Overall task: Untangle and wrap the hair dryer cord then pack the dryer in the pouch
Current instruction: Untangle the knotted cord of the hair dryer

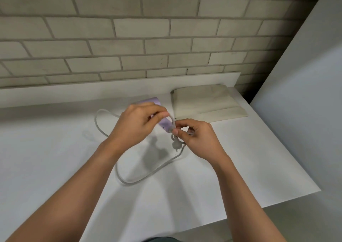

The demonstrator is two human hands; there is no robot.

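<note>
A lilac hair dryer (165, 124) is lifted a little above the white table (55, 158), mostly hidden under my left hand (137, 124), which grips its body and handle. My right hand (196, 138) pinches the grey cord (148, 175) close to the handle's lower end. The cord's plug (175, 145) dangles just below my right fingers. One cord loop lies on the table toward me, another loop curves out to the left behind my left wrist. The beige pouch (207, 104) lies flat at the back right of the table.
A grey brick wall (129, 38) runs right behind the table. A white panel (305, 75) stands at the right side. The table's right and front edges fall away close to my right forearm.
</note>
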